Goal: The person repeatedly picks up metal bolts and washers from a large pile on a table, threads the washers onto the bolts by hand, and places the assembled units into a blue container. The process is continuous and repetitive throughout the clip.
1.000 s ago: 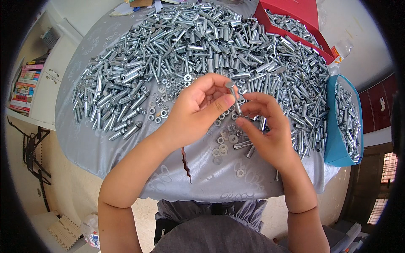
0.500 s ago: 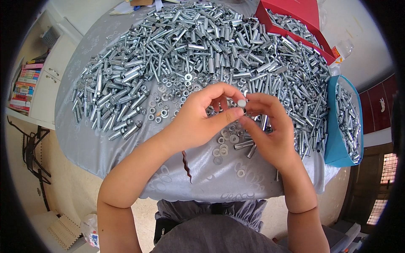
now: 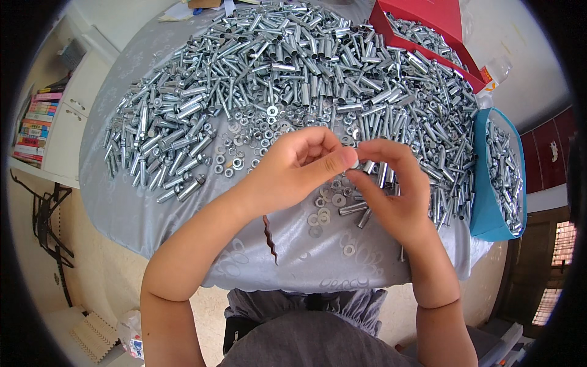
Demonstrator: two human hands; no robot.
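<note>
Left hand point(image 3: 299, 165): thumb and bent fingers closed on a small metal piece point(image 3: 354, 164); only its pale, smooth end shows.
Right hand point(image 3: 397, 189): thumb and forefinger curved in a pinch at the same piece; whether they grip it cannot be told.
Piece location: between the hands, apparently raised over the tabletop point(image 3: 183, 229), right of its middle; probably held there so both hands reach it clear of the heap.
Heap: bolts and tube sleeves point(image 3: 306, 55), shiny grey, cylindrical, massed toward the far edge; this presumably leaves the near side for the arms.
Small parts: washers point(image 3: 339, 200), flat and round, and nuts point(image 3: 238, 163), six-sided, lie loose within short reach.
Boxes: red box point(image 3: 437, 15) at the far right, blue box point(image 3: 483, 183) at the right edge; upright walls likely contain the metal pieces inside.
Cover: grey cloth point(image 3: 287, 263), satin-like, ring-patterned, draped over the near edge.
</note>
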